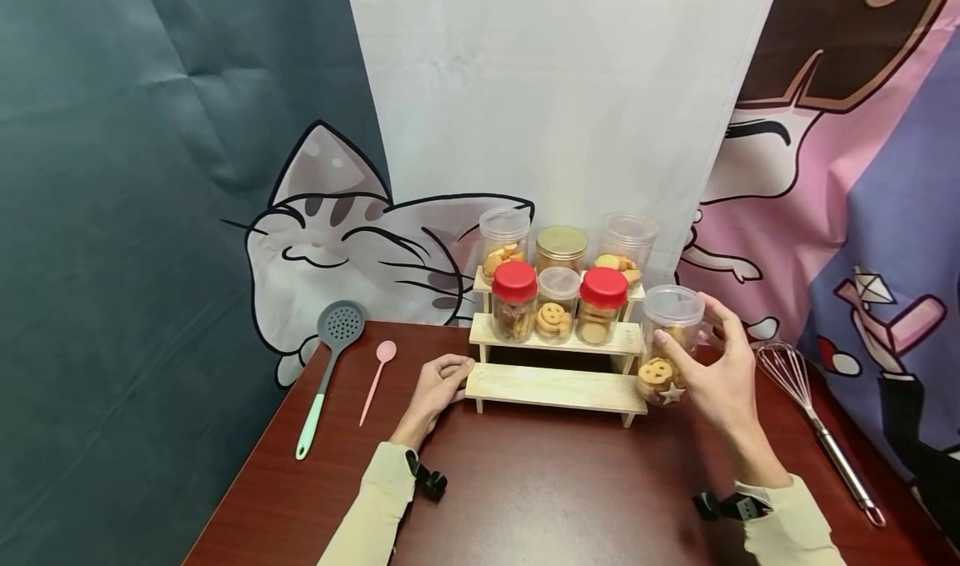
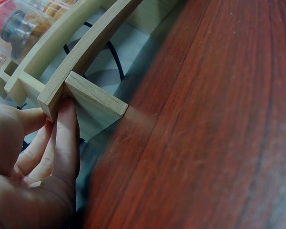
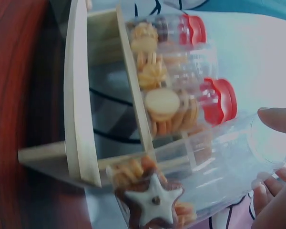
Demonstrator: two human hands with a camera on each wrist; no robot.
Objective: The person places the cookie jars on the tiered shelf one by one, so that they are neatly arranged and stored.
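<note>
My right hand point(image 1: 722, 379) grips a clear jar point(image 1: 673, 308) of cookies near its lid, at the right end of a three-step wooden rack point(image 1: 555, 385). A star-shaped cookie point(image 3: 155, 200) shows at the jar's bottom in the right wrist view. My left hand point(image 1: 438, 389) pinches the left end of the rack's lowest shelf point(image 2: 62, 78), thumb on one side and fingers beneath. On the middle shelf stand two red-lidded jars point(image 1: 514, 299) with a clear-lidded jar point(image 1: 558, 303) between them. The top shelf holds two clear-lidded jars point(image 1: 505, 237) and a gold-lidded jar point(image 1: 561, 246).
A grey slotted skimmer point(image 1: 341, 326) with a mint handle and a pink spoon point(image 1: 386, 352) lie on the left of the dark red wooden table point(image 1: 525, 483). A metal whisk point(image 1: 821, 433) lies on the right. Behind the table hangs a printed cartoon cloth point(image 1: 570, 91).
</note>
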